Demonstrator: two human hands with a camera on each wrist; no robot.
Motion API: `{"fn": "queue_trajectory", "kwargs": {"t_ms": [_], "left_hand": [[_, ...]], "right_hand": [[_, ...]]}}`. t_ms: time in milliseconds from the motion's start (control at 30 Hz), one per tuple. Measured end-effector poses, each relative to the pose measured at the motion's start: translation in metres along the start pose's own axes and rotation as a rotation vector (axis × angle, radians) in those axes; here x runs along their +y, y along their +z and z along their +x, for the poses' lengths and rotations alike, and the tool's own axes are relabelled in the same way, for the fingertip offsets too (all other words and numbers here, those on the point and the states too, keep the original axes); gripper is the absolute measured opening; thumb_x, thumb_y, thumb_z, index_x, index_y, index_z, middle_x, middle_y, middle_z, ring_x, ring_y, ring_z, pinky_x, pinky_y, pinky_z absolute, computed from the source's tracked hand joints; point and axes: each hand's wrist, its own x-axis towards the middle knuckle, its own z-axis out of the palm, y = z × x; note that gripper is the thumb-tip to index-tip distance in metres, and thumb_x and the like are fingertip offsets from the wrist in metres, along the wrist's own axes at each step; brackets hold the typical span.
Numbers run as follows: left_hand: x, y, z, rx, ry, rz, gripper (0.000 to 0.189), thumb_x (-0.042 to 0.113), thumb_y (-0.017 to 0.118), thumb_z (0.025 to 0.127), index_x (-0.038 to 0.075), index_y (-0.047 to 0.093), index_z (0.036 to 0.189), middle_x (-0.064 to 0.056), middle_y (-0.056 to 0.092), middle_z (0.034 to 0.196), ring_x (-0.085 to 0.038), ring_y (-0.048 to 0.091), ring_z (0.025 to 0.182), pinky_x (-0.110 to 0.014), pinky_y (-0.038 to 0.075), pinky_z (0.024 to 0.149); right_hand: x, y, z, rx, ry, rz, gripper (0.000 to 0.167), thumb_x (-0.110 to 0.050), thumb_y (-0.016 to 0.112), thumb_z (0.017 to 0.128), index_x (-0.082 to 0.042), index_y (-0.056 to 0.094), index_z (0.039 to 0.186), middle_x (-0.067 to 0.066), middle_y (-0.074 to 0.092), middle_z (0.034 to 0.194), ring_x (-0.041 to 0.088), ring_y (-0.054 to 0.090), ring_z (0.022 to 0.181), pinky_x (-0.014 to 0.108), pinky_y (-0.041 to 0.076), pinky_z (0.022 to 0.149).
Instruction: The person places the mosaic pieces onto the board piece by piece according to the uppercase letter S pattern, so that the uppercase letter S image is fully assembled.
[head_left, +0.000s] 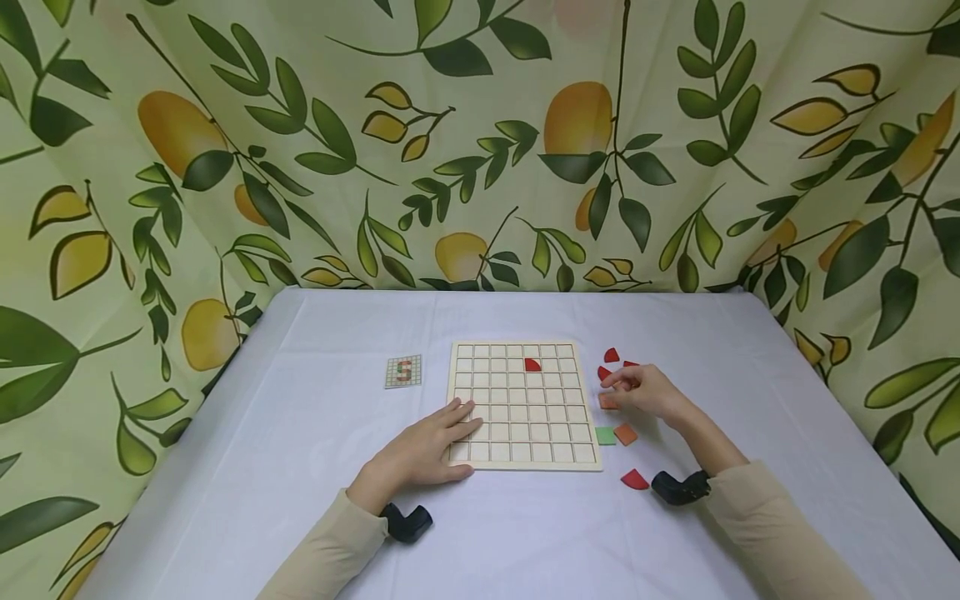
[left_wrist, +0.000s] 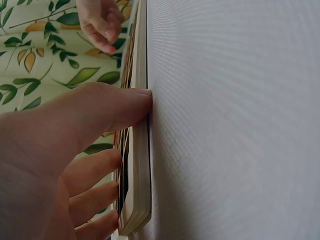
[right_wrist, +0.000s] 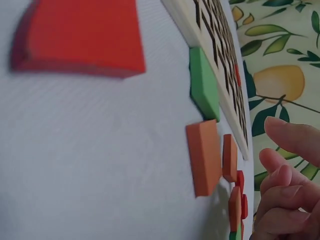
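Observation:
My left hand point(head_left: 423, 446) lies over the near left corner of a wooden grid board point(head_left: 536, 432), fingers spread on its cells. In the left wrist view the thumb point(left_wrist: 115, 107) presses the board's side edge point(left_wrist: 141, 175). One red quarter-round tile point(head_left: 532, 365) sits in a cell near the far side. Right of the board, my right hand point(head_left: 648, 392) hovers over loose tiles with loosely bent fingers. The right wrist view shows a gap between thumb and fingers point(right_wrist: 287, 195), with nothing visible between them. Close below are an orange tile point(head_left: 608, 402) and a red tile point(head_left: 604, 373).
A small pattern card point(head_left: 403, 372) lies left of the board. A green square tile point(head_left: 606, 436) touches or nearly touches the board's right edge, beside another orange tile point(head_left: 626, 434). A red quarter-round tile point(head_left: 635, 479) lies nearer me. A leaf-patterned curtain point(head_left: 480, 167) hangs behind the table.

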Motion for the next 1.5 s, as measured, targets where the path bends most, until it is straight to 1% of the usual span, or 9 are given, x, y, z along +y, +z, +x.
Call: {"fn": "queue_trajectory", "kwargs": {"t_ms": [233, 400, 567, 767, 1033, 1167, 1267, 1400, 1500], "left_hand": [[-0.001, 0.000, 0.000, 0.007, 0.000, -0.006, 0.067, 0.040, 0.067, 0.084, 0.016, 0.047, 0.143, -0.006, 0.035, 0.158, -0.029, 0.029, 0.149, -0.048, 0.038, 0.115], [-0.001, 0.000, -0.001, 0.012, 0.000, -0.005, 0.067, 0.039, 0.068, 0.084, 0.016, 0.048, 0.143, -0.006, 0.035, 0.158, -0.029, 0.029, 0.149, -0.048, 0.039, 0.115], [-0.001, 0.000, -0.001, 0.009, -0.003, -0.009, 0.067, 0.040, 0.068, 0.084, 0.017, 0.047, 0.143, -0.006, 0.035, 0.158, -0.028, 0.029, 0.149, -0.048, 0.038, 0.115], [-0.001, 0.000, -0.001, 0.005, -0.005, -0.016, 0.067, 0.040, 0.068, 0.084, 0.017, 0.047, 0.144, -0.005, 0.035, 0.158, -0.028, 0.028, 0.150, -0.048, 0.038, 0.116], [0.000, -0.001, 0.000, 0.004, -0.007, -0.012, 0.068, 0.040, 0.068, 0.084, 0.018, 0.046, 0.144, -0.005, 0.034, 0.158, -0.028, 0.028, 0.150, -0.047, 0.038, 0.116], [0.000, -0.001, 0.000, 0.005, -0.002, -0.008, 0.068, 0.040, 0.068, 0.084, 0.017, 0.046, 0.144, -0.005, 0.034, 0.159, -0.028, 0.028, 0.150, -0.048, 0.038, 0.115], [0.000, -0.001, 0.000, 0.005, 0.002, -0.005, 0.068, 0.040, 0.068, 0.084, 0.017, 0.046, 0.144, -0.005, 0.034, 0.159, -0.028, 0.028, 0.150, -0.048, 0.038, 0.115], [-0.001, 0.000, 0.000, 0.002, -0.001, -0.001, 0.068, 0.041, 0.068, 0.084, 0.017, 0.046, 0.144, -0.005, 0.034, 0.159, -0.028, 0.028, 0.150, -0.048, 0.038, 0.115], [-0.001, 0.000, 0.000, -0.001, -0.002, -0.001, 0.068, 0.041, 0.068, 0.084, 0.018, 0.046, 0.144, -0.005, 0.034, 0.159, -0.028, 0.027, 0.150, -0.048, 0.038, 0.116]], "right_hand": [[0.010, 0.001, -0.003, 0.000, 0.006, -0.019, 0.038, -0.015, 0.074, 0.081, 0.006, 0.065, 0.112, 0.000, 0.045, 0.073, 0.013, 0.044, 0.075, 0.019, 0.036, 0.055], [0.014, 0.001, -0.003, 0.006, 0.031, -0.014, 0.041, -0.014, 0.074, 0.080, 0.006, 0.064, 0.115, 0.000, 0.044, 0.074, 0.012, 0.043, 0.073, 0.019, 0.035, 0.054], [0.017, 0.001, -0.003, -0.003, 0.046, 0.003, 0.042, -0.012, 0.074, 0.079, 0.007, 0.063, 0.115, -0.002, 0.043, 0.071, 0.010, 0.042, 0.068, 0.019, 0.034, 0.053], [0.020, 0.002, -0.001, -0.004, 0.075, 0.007, 0.042, -0.011, 0.075, 0.079, 0.006, 0.062, 0.115, -0.002, 0.043, 0.070, 0.010, 0.042, 0.065, 0.020, 0.035, 0.052], [0.021, 0.004, 0.002, 0.033, 0.082, -0.030, 0.036, -0.008, 0.074, 0.079, 0.006, 0.066, 0.111, 0.001, 0.043, 0.071, 0.015, 0.042, 0.071, 0.020, 0.035, 0.052], [0.020, 0.004, 0.003, 0.050, 0.073, -0.043, 0.032, -0.007, 0.074, 0.079, 0.006, 0.067, 0.107, 0.001, 0.045, 0.072, 0.016, 0.042, 0.072, 0.019, 0.035, 0.052], [0.019, 0.003, 0.003, 0.056, 0.059, -0.073, 0.031, -0.008, 0.075, 0.078, 0.006, 0.069, 0.105, 0.002, 0.047, 0.072, 0.016, 0.043, 0.072, 0.019, 0.035, 0.052], [0.018, 0.004, 0.002, 0.063, 0.070, -0.105, 0.030, -0.010, 0.077, 0.078, 0.004, 0.069, 0.104, 0.003, 0.048, 0.073, 0.017, 0.043, 0.074, 0.019, 0.036, 0.053], [0.018, 0.005, 0.002, 0.062, 0.087, -0.092, 0.031, -0.010, 0.077, 0.078, 0.004, 0.069, 0.105, 0.003, 0.048, 0.074, 0.017, 0.044, 0.075, 0.019, 0.037, 0.053]]}}
